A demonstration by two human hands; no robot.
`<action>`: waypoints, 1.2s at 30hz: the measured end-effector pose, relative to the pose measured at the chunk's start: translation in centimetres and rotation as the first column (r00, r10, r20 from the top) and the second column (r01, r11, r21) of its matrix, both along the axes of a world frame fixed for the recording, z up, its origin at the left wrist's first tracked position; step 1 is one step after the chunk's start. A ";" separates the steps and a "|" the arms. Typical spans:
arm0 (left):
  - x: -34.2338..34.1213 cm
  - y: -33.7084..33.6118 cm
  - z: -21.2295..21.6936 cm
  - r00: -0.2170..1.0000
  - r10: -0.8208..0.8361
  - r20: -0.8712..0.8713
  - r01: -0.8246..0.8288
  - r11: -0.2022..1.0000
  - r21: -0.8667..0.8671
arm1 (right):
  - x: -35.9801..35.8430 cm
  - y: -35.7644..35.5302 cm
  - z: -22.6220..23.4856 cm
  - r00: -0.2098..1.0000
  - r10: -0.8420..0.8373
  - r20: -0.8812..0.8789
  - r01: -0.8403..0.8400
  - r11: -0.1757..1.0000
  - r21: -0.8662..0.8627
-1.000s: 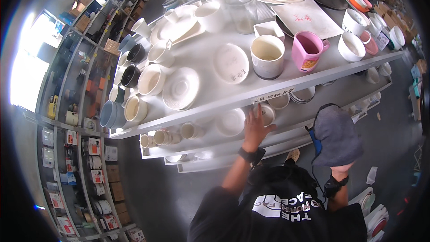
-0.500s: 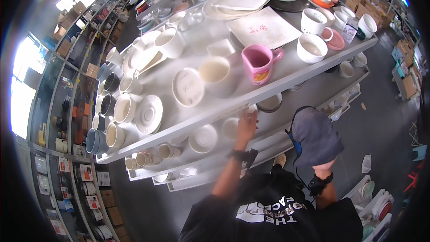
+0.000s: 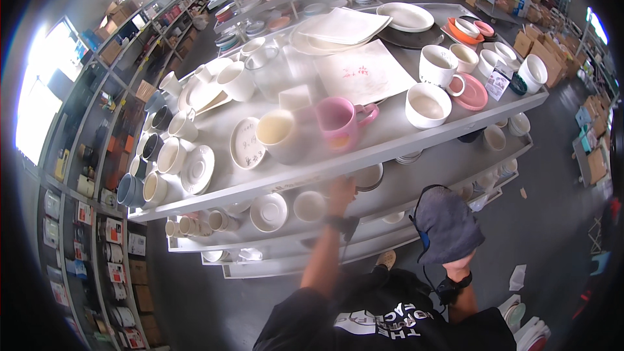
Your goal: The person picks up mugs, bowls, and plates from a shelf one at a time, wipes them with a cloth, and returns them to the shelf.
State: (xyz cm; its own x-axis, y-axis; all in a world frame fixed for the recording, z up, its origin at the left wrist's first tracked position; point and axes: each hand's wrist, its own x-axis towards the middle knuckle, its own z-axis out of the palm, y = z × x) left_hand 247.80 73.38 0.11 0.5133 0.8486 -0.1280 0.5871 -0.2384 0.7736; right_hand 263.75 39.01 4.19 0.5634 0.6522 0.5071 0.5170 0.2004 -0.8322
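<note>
My left hand (image 3: 340, 196) reaches under the front edge of the top shelf board, over the second tier. It is smeared by motion, and I cannot make out its fingers. Close to it are a white bowl (image 3: 310, 207) and a stack of plates (image 3: 369, 177). My right hand (image 3: 460, 265) is closed on a dark grey cloth (image 3: 447, 224) with a blue edge and a thin black cord, held up in front of the rack's right part. Above my left hand, a pink mug (image 3: 338, 131) and a cream cup (image 3: 275, 135) stand on the top board.
The rack's top board (image 3: 286, 185) juts out over lower tiers. White cups, a pink saucer (image 3: 469, 93) and a square plate (image 3: 364, 73) crowd it. Tall shelving (image 3: 78, 149) lines the left; cardboard boxes (image 3: 543, 49) are stacked at right. More dishes (image 3: 533, 335) stand at lower right.
The view has shifted, so the rack sits lower and more to the left. My left hand stays by the second tier, now more blurred. The cloth remains in my right hand.
</note>
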 end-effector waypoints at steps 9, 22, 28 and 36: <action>0.4 -0.3 -3.1 0.976 0.115 -0.187 0.014 0.817 0.576 | 3.4 0.7 2.5 0.995 0.071 -0.076 -0.070 0.997 0.022; -1.9 -2.9 5.6 0.994 0.060 -0.087 -0.056 0.997 0.046 | 3.3 1.8 1.9 0.960 0.181 -0.211 -0.166 0.982 0.090; -6.2 -8.3 12.5 0.893 0.190 0.408 -0.029 0.929 -0.370 | -1.1 7.5 4.1 0.981 0.158 0.108 -0.136 0.972 -0.193; -9.7 -11.9 19.6 0.832 0.184 0.524 0.142 0.841 -0.522 | -10.3 12.7 11.1 0.895 0.354 -0.272 -0.346 0.935 0.080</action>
